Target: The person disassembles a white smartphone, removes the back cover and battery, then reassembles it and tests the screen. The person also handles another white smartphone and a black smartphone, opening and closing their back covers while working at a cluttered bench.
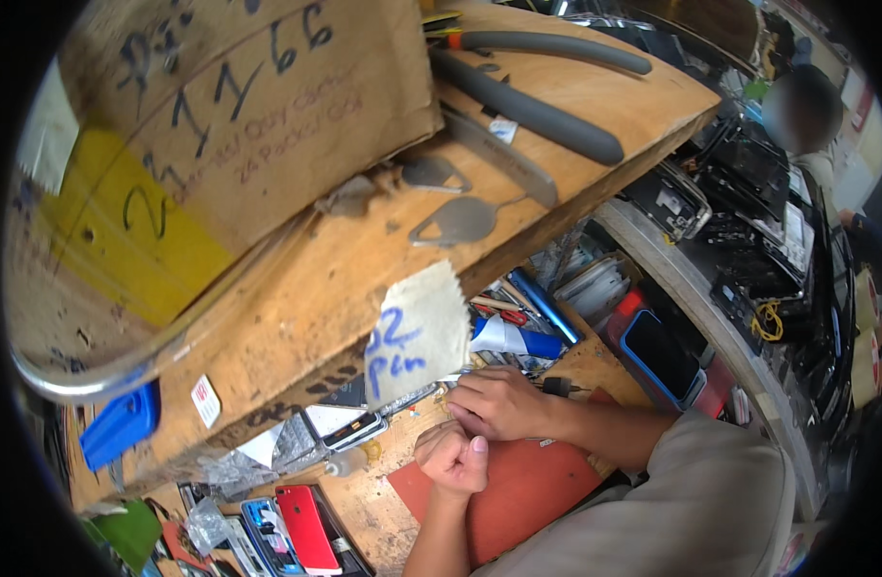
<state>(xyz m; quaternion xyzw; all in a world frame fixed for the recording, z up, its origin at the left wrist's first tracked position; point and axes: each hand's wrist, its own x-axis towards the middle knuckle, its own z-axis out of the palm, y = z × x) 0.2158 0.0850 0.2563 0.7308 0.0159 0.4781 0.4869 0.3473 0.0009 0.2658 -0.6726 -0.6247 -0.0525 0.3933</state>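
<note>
My left hand (452, 458) is curled into a loose fist with the thumb showing on its side. Against it rests my right hand (501, 403), its fingers bent inward. Whatever lies between or inside the fingers, if anything, is hidden. Both hands are over an orange-red mat (537, 490) on the wooden worktop. Beyond them are a blue-and-white roll (518, 338) and a blue metallic tube (546, 306). A dark-tipped tool (558, 386) lies beside my right wrist.
A raised wooden shelf (297, 288) crosses above, bearing a cardboard box (239, 125), grey-handled pliers (527, 106) and SIM ejector pins (457, 221). A paper tape label (417, 332) hangs off its edge. A red phone (307, 529) lies lower left; a blue-edged phone (660, 354) stands right. Someone (804, 111) is far right.
</note>
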